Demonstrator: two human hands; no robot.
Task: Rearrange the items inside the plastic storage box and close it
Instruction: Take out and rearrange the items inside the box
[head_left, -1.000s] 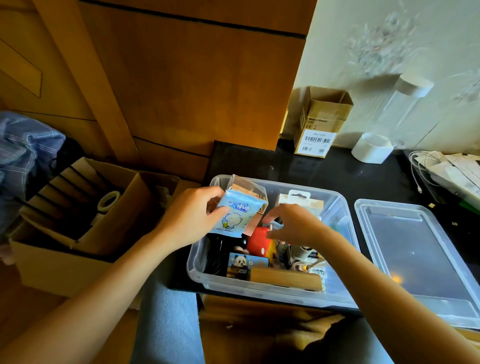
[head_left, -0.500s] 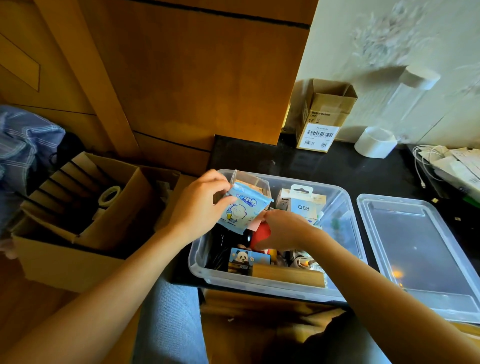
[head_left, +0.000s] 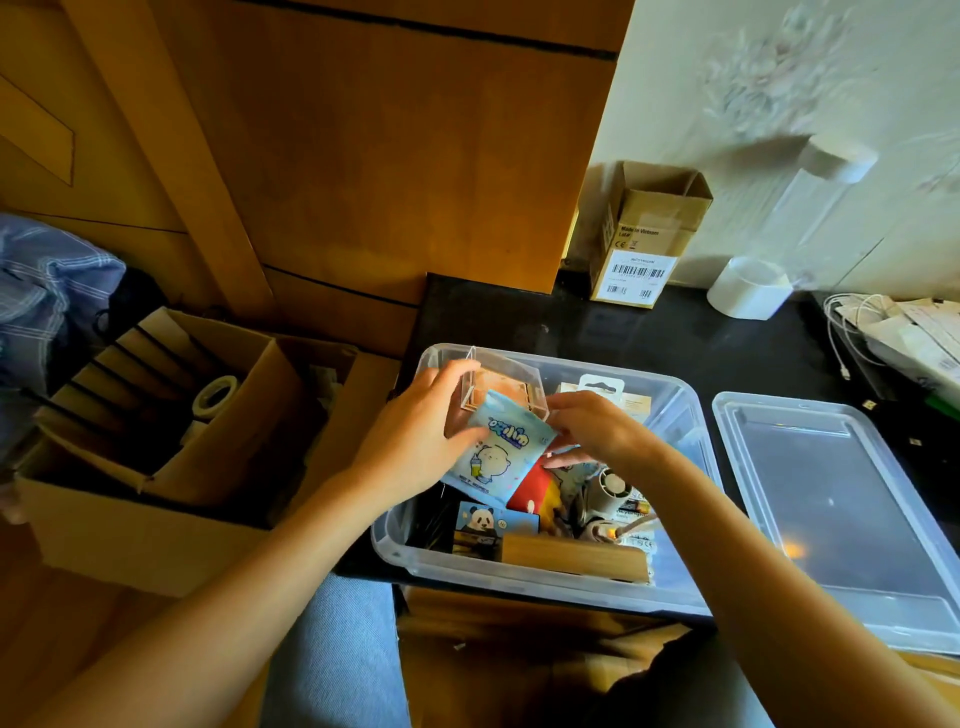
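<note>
Black table (head_left: 649, 332) against wood panelling and a white wall. One clear storage box (head_left: 670, 592), open, at the table's near edge; one lid (head_left: 831, 499) flat beside it. Two cardboard boxes: one small (head_left: 644, 244) on the table, one large (head_left: 156, 478) alongside. Left hand (head_left: 415, 441) grips a blue packet (head_left: 493, 457) and a clear case (head_left: 504, 384) over the storage box; right hand (head_left: 597, 431) pinches the packet's edge.

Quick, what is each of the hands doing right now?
Left hand: holds the light-blue cartoon packet and the small clear plastic case.
Right hand: fingers curled at the packet's right edge; a grip cannot be told.
</note>
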